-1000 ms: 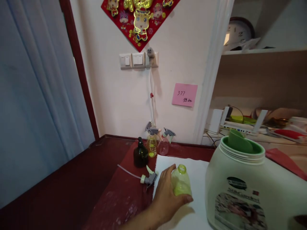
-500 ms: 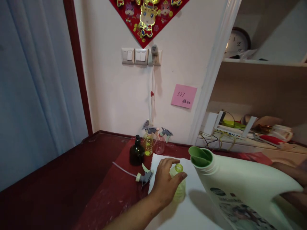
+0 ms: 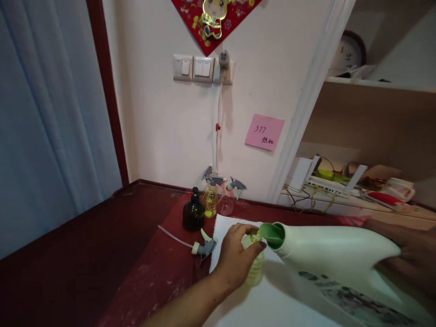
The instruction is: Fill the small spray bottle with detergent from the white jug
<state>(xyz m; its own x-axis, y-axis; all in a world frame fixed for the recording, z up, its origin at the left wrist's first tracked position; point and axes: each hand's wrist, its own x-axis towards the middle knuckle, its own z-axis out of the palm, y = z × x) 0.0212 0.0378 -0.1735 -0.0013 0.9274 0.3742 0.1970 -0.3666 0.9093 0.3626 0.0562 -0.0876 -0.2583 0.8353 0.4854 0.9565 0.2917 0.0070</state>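
Note:
My left hand (image 3: 236,254) is closed around the upper part of a clear yellow spray bottle (image 3: 256,272), which stands upright with its mouth uncovered. My right hand (image 3: 408,247), at the right edge, grips the handle of a big pale green jug (image 3: 334,250). The jug is tipped to the left, and its green pouring spout (image 3: 272,234) is right beside the bottle's mouth. No liquid stream can be made out. A grey trigger sprayer head (image 3: 205,247) with a thin tube lies left of my left hand.
A dark pump bottle (image 3: 194,213), a yellow spray bottle (image 3: 210,202) and a pink spray bottle (image 3: 227,202) stand near the wall. White paper (image 3: 272,299) covers part of the red table (image 3: 153,272). At the right, a shelf holds a white router (image 3: 327,186).
The jug has tilted further and moved left, bringing its spout from beyond the bottle to its mouth. My left hand keeps its hold on the bottle. The view has shifted slightly.

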